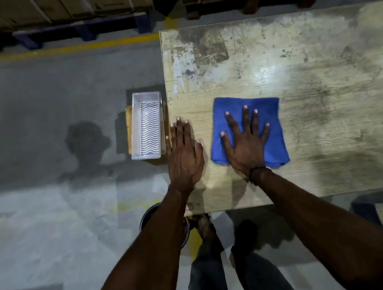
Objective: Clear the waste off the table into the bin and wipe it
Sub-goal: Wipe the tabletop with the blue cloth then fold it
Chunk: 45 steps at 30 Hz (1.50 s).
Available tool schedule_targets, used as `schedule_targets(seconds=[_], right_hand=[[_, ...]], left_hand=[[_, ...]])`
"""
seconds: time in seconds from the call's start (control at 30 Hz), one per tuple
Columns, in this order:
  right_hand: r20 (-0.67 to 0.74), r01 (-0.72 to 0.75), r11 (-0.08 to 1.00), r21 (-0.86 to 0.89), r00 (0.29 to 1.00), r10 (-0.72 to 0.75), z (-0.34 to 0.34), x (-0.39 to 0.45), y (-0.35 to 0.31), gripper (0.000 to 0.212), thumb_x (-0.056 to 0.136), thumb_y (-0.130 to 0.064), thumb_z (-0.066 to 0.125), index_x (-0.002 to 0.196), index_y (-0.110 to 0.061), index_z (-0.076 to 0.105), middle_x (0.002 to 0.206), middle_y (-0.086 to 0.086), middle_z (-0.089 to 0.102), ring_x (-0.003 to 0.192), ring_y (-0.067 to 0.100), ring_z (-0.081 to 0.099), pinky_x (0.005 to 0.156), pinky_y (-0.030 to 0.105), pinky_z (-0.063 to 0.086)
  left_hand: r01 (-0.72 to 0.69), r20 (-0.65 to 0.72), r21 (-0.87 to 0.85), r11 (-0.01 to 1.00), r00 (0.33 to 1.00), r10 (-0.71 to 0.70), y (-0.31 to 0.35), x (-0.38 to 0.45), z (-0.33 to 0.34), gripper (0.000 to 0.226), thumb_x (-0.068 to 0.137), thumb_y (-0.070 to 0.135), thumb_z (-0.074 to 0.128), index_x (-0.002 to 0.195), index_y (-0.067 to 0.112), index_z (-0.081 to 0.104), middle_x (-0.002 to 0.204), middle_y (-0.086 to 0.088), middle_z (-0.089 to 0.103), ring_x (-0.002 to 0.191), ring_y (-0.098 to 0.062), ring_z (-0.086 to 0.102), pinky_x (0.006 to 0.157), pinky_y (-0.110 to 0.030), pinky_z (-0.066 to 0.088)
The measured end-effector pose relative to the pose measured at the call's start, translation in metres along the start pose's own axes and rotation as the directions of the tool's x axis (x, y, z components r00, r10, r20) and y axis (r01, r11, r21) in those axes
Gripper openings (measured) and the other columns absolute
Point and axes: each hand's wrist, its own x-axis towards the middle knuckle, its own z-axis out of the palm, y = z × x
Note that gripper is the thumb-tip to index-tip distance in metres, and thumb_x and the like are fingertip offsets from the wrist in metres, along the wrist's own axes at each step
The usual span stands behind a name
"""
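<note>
A folded blue cloth [267, 111] lies flat on the worn wooden table [311, 72], near its left end. My right hand [247, 144] presses down on the cloth with fingers spread. My left hand [184, 155] rests flat on the table's left edge, fingers together, holding nothing. A dark round bin [147, 219] stands on the floor under my left forearm, mostly hidden by the arm. No loose waste shows on the tabletop.
A clear plastic basket [146, 124] sits on a low stand just left of the table. Stacked cardboard boxes on pallets [53, 9] line the far side. Grey floor with a yellow line [52, 52] lies to the left. My legs stand below the table's near edge.
</note>
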Motion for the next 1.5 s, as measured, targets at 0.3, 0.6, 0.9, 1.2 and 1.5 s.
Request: schedule_targets(seconds=[0.3, 0.6, 0.9, 1.2, 1.5], right_hand=[[0.037, 0.322, 0.946, -0.032, 0.946, -0.321, 0.007, 0.027, 0.004, 0.063, 0.105, -0.062, 0.032, 0.164, -0.042, 0.019, 0.175, 0.001, -0.001, 0.161, 0.029, -0.004, 0.123, 0.067, 0.005], [-0.014, 0.221, 0.975, -0.015, 0.975, -0.221, 0.022, 0.183, -0.016, 0.063, 0.103, -0.065, 0.028, 0.163, -0.043, 0.022, 0.175, 0.003, 0.006, 0.161, 0.033, 0.002, 0.122, 0.068, 0.000], [-0.009, 0.145, 0.989, 0.036, 0.989, -0.145, 0.017, 0.294, -0.020, 0.060, 0.103, -0.066, 0.026, 0.160, -0.048, 0.024, 0.175, -0.001, 0.008, 0.161, 0.030, 0.004, 0.123, 0.067, 0.003], [0.068, 0.497, 0.867, 0.019, 0.865, -0.497, 0.011, 0.338, -0.008, 0.059, 0.102, -0.067, 0.026, 0.159, -0.050, 0.028, 0.174, -0.007, 0.014, 0.161, 0.024, 0.009, 0.123, 0.065, 0.007], [0.008, 0.243, 0.970, 0.007, 0.970, -0.243, 0.008, 0.296, 0.003, 0.063, 0.103, -0.065, 0.025, 0.162, -0.044, 0.022, 0.175, 0.002, 0.008, 0.161, 0.032, 0.004, 0.122, 0.066, 0.003]], left_hand=[[-0.010, 0.012, 0.018, 1.000, 1.000, 0.010, -0.009, 0.112, 0.007, 0.066, 0.108, 0.040, 0.023, 0.165, 0.007, 0.026, 0.175, -0.013, 0.017, 0.162, -0.029, 0.015, 0.130, -0.043, 0.007], [0.040, -0.010, 0.072, 0.997, 0.999, -0.039, -0.012, 0.189, 0.022, 0.070, 0.104, 0.040, 0.025, 0.164, 0.005, 0.029, 0.173, -0.016, 0.020, 0.160, -0.031, 0.022, 0.130, -0.048, 0.015], [0.050, -0.129, 0.051, 0.997, 0.991, -0.043, -0.010, 0.193, 0.026, 0.064, 0.103, 0.029, 0.038, 0.162, 0.005, 0.034, 0.172, -0.012, 0.027, 0.159, -0.028, 0.027, 0.129, -0.046, 0.022], [0.067, -0.141, 0.000, 0.998, 0.988, -0.067, -0.011, 0.194, 0.027, 0.064, 0.102, 0.030, 0.045, 0.162, 0.008, 0.036, 0.172, -0.008, 0.028, 0.159, -0.024, 0.026, 0.128, -0.045, 0.025], [0.097, -0.103, -0.009, 0.995, 0.990, -0.097, -0.006, 0.193, 0.020, 0.065, 0.103, 0.035, 0.042, 0.164, 0.012, 0.033, 0.173, -0.005, 0.026, 0.160, -0.020, 0.024, 0.129, -0.043, 0.024]])
